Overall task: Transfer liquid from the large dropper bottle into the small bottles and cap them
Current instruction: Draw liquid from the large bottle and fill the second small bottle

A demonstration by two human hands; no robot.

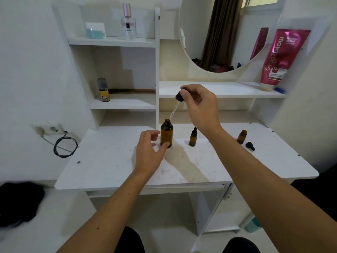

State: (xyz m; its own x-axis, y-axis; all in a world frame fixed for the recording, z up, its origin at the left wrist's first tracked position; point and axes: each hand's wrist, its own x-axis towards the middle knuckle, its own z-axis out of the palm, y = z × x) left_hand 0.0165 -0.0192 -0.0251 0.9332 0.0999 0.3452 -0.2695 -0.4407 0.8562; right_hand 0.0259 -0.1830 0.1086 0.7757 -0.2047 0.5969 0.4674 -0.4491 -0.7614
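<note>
Large amber bottle [166,133] stands upright, uncapped, approx mid-surface toward the back edge. Its dropper [174,106], black bulb up and glass pipette angled down, hangs w/ the tip just above the bottle's mouth. Can't tell if the pipette holds liquid.

Right hand [197,105] is pinched on the bulb, thumb and fingers closed round it. Left hand [150,152] has fingers loosely apart, thumb touching the bottle's lower side and the other fingers curved near it; steadying, not a full grip.

Capped small bottle [193,137] stands just right of the big one, dropper cap on, so prob. done, though fill level isn't visible. Open small bottle [242,137] stands near the back-right part of the surface [102,172], its loose cap [250,146] lying on its side right beside it.

Judgement: approx halfway. Left: carry liquid to the open bottle, cap it, re-cap the large one. Fill of either small bottle can't be read.
</note>
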